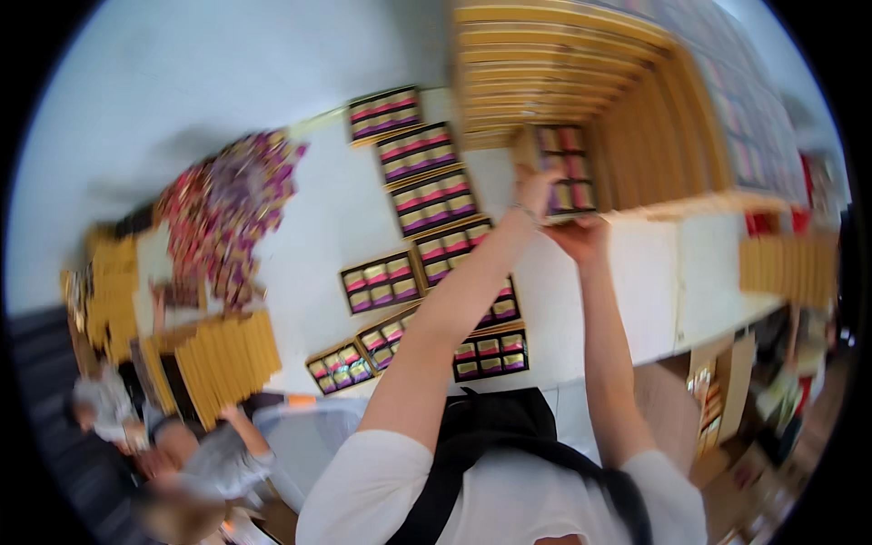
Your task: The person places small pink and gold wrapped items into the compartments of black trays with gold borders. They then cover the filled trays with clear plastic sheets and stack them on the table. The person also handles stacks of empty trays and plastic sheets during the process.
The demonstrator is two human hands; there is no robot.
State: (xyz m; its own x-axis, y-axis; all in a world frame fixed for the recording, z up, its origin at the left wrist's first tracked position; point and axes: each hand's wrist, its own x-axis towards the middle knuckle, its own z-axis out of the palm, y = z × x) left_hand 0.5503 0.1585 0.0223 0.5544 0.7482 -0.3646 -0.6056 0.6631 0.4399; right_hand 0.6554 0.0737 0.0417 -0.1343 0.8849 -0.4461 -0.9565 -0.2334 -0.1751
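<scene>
Held box (565, 173): raised between the left hand (536, 189) and the right hand (581, 234), above the tabletop's (318, 218) right part, in front of the stack of boxes (554, 64).
Stack of boxes: stood at the tabletop's far right corner.
Row of open boxes (427, 191): ran from the far edge down the tabletop's middle to its near edge.
Heap of loose sweets (232, 204): lay left of that row, near the left edge.
Row of lids (227, 359): stood at the near left corner.
Another person (195, 459): sat beyond the near left corner.
</scene>
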